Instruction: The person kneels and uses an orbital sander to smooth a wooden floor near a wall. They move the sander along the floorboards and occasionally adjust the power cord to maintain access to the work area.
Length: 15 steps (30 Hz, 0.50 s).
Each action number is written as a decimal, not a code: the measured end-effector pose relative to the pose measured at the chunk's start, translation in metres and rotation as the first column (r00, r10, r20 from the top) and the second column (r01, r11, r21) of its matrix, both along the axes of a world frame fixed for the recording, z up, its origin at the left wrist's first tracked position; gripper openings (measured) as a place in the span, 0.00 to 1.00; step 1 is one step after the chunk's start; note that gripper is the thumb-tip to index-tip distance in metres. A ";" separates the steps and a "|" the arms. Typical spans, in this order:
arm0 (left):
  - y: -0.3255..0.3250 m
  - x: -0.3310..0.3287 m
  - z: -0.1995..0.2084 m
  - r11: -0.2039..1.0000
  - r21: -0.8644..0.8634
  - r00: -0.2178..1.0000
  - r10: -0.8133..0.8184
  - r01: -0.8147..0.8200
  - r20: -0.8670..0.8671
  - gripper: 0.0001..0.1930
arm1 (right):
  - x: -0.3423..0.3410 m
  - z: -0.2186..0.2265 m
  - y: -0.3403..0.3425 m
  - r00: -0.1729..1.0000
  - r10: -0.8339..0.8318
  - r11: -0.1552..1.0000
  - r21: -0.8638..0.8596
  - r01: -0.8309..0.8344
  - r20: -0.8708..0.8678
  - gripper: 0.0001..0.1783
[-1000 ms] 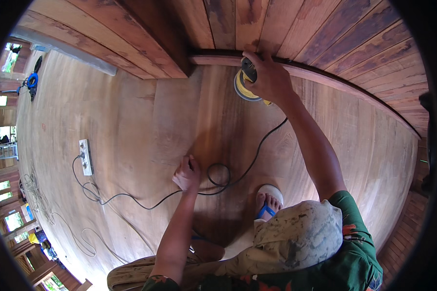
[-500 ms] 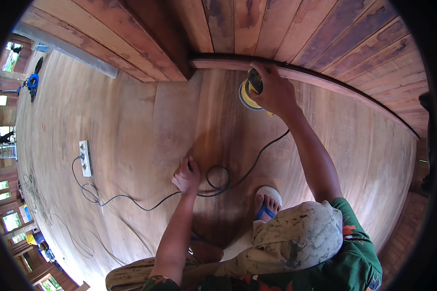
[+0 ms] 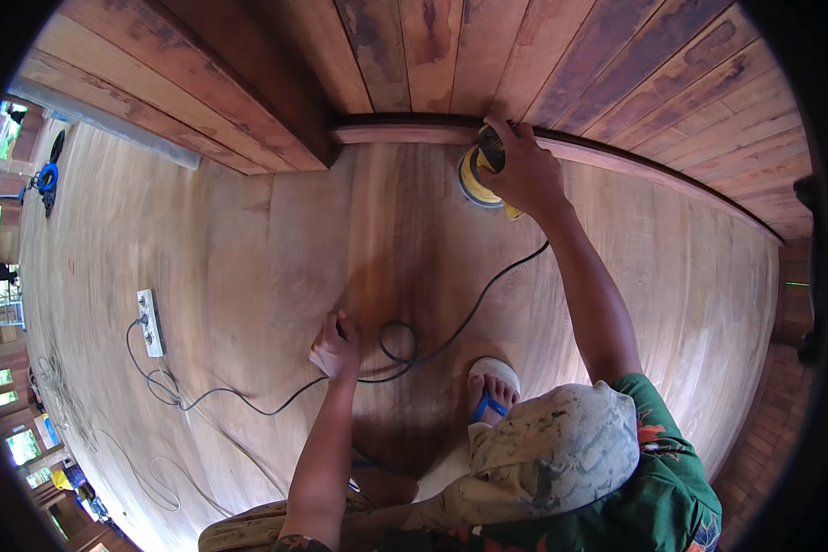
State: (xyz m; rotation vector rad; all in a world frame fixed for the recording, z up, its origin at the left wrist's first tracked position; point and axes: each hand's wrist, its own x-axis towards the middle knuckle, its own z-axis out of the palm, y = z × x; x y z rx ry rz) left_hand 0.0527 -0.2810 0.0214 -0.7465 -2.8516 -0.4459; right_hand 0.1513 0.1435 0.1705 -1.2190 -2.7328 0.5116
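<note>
My right hand (image 3: 530, 175) is wrapped over the top of a yellow-and-black electric sander (image 3: 477, 178). The sander stands on the wooden floor (image 3: 313, 239), close against the baseboard (image 3: 405, 132) at the far side, and my hand covers part of its body. A black power cord (image 3: 474, 317) runs back from it, makes a loop on the boards and passes by my left wrist. My left hand (image 3: 337, 348) is curled into a fist at the floor, near the cord, with nothing visible in it.
A white power strip (image 3: 150, 322) lies at the left with the cord plugged in. Pale loose cable (image 3: 156, 474) trails over the floor at the lower left. A wooden post (image 3: 248, 83) juts out at the far left of the plank wall (image 3: 561, 64). My sandalled foot (image 3: 494, 386) is beside the cord loop.
The sander, under my right hand, has slid a little to the right along the baseboard. My left hand stays a fist in about the same place; the whole view has shifted slightly.
</note>
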 end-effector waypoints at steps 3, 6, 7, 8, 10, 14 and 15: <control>0.000 0.001 0.000 1.000 0.017 0.999 0.018 -0.019 0.041 0.10 | 0.013 0.000 0.007 0.999 -0.039 0.999 0.008 0.039 0.019 0.47; 0.000 0.002 0.002 0.999 0.036 0.999 0.016 -0.018 0.049 0.10 | 0.026 0.001 0.013 0.997 -0.079 0.997 0.023 0.078 0.021 0.47; 0.000 0.002 0.001 0.999 0.047 0.999 0.010 -0.013 0.049 0.10 | 0.030 0.000 0.015 0.996 -0.086 0.996 0.025 0.085 0.021 0.46; 0.000 0.001 0.002 0.999 0.045 0.999 0.011 -0.013 0.045 0.10 | 0.034 0.000 0.017 0.996 -0.092 0.995 0.027 0.091 0.021 0.46; 0.001 0.001 0.002 0.999 0.040 0.999 0.012 -0.014 0.032 0.09 | 0.043 -0.001 0.023 0.993 -0.117 0.992 0.044 0.116 0.019 0.45; 0.001 0.001 0.001 0.999 0.049 0.999 0.021 -0.023 0.041 0.10 | 0.064 -0.007 0.032 0.985 -0.172 0.982 0.077 0.172 -0.006 0.45; 0.001 0.002 0.001 0.999 0.039 0.998 0.034 -0.036 0.056 0.11 | 0.069 -0.007 0.036 0.982 -0.187 0.979 0.082 0.187 -0.003 0.45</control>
